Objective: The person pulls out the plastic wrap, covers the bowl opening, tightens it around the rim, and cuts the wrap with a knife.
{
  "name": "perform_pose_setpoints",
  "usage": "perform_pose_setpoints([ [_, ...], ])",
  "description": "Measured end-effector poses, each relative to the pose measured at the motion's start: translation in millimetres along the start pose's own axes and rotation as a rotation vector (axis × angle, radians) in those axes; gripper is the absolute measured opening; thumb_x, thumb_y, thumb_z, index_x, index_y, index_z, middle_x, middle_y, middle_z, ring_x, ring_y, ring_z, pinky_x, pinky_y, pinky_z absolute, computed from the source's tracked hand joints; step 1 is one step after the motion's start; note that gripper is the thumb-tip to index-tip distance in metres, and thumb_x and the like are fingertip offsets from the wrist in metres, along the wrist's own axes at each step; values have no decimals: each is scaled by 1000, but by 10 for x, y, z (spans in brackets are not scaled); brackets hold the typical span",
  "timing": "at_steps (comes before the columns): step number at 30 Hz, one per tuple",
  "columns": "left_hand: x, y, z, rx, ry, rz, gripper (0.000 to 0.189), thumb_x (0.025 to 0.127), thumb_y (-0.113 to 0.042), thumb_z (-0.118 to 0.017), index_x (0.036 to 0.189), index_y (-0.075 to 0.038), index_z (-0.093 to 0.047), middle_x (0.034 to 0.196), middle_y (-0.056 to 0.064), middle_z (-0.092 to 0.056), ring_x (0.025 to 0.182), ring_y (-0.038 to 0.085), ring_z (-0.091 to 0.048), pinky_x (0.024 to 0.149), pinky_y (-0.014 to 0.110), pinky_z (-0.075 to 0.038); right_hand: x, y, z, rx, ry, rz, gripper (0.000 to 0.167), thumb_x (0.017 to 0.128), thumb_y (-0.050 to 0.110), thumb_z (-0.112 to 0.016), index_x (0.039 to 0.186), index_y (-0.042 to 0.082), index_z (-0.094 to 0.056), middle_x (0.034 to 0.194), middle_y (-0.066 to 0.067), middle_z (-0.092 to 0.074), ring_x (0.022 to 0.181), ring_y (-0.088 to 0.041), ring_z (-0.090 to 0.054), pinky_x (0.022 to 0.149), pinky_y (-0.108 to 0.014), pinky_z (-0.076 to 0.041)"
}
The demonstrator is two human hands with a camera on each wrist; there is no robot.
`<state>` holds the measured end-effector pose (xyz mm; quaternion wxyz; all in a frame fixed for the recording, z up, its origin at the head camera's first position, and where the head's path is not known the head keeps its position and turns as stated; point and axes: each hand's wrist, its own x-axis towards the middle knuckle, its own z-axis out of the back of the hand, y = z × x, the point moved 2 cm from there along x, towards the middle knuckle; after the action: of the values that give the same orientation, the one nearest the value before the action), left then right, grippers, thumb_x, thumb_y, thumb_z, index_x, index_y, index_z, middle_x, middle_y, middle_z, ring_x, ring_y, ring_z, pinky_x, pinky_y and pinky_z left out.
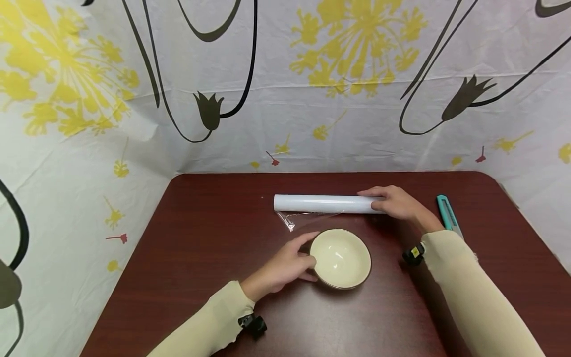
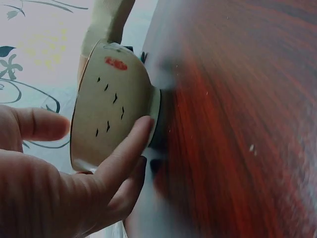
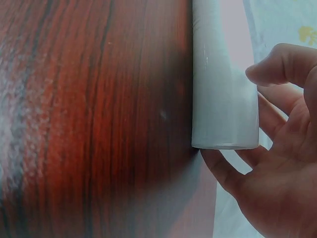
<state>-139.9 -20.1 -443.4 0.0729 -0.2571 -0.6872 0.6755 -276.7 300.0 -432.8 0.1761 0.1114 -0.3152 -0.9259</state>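
Observation:
A cream bowl with a dark rim (image 1: pixel 341 259) stands upright on the table. My left hand (image 1: pixel 285 263) is at its left side, the thumb by the rim and the fingers along the outer wall. In the left wrist view the bowl (image 2: pixel 111 106) shows small dark marks and a red patch, with a fingertip low near its foot. Behind it lies a white roll of plastic wrap (image 1: pixel 323 204), a loose clear flap (image 1: pixel 290 221) at its left end. My right hand (image 1: pixel 397 202) holds the right end of the wrap roll (image 3: pixel 225 94), thumb on one side, fingers on the other.
A teal box cutter (image 1: pixel 448 214) lies to the right, partly behind the right forearm. The dark red-brown table (image 1: pixel 214 238) meets a patterned cloth (image 1: pixel 267 129) at its back edge and sides. A small black camera (image 1: pixel 414 253) sits on the right wrist.

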Motion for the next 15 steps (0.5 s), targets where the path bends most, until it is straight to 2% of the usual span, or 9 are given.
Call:
perform_pose_setpoints([
  [3, 18, -9, 56, 39, -12, -16, 81, 87, 9, -57, 166, 0, -43, 148, 23, -56, 98, 26, -74, 82, 48, -70, -1, -17, -16, 13, -6, -10, 46, 102, 6, -64, 148, 3, -69, 147, -25, -66, 122, -34, -63, 96, -44, -53],
  [5, 34, -20, 119, 118, -35, -44, 74, 90, 6, -59, 163, 0, -48, 154, 21, -54, 109, 28, -73, 85, 43, -69, -3, -15, -20, 21, -10, -10, 47, 102, 6, -63, 148, 4, -69, 147, -24, -66, 123, -34, -62, 97, -44, -52],
  [7, 47, -43, 194, 236, -64, -75, 65, 93, 3, -60, 157, -1, -57, 154, 19, -57, 118, 27, -72, 85, 35, -67, -9, -6, -22, 33, -11, -9, 47, 102, 6, -64, 148, 4, -69, 148, -24, -66, 123, -34, -62, 97, -44, -52],
  [10, 71, -87, 322, 453, -111, -139, 51, 96, -1, -63, 145, -8, -69, 146, 13, -66, 94, 19, -72, 74, 26, -59, -14, 0, -24, 40, -14, -5, 47, 102, 6, -64, 148, 3, -69, 147, -25, -66, 123, -35, -62, 97, -45, -52],
  [13, 106, -149, 441, 639, -157, -227, 42, 96, -4, -65, 135, -12, -76, 134, 8, -72, 63, 11, -55, 66, 28, -51, -15, -4, -26, 39, -20, 0, 48, 101, 6, -64, 149, 3, -68, 147, -26, -65, 122, -35, -62, 97, -45, -52],
  [15, 136, -187, 518, 744, -194, -307, 38, 95, -3, -66, 130, -12, -78, 126, 7, -74, 60, 11, -50, 67, 31, -51, -13, -6, -29, 46, -25, -3, 48, 101, 5, -64, 149, 3, -68, 147, -26, -65, 123, -35, -62, 97, -45, -52],
])
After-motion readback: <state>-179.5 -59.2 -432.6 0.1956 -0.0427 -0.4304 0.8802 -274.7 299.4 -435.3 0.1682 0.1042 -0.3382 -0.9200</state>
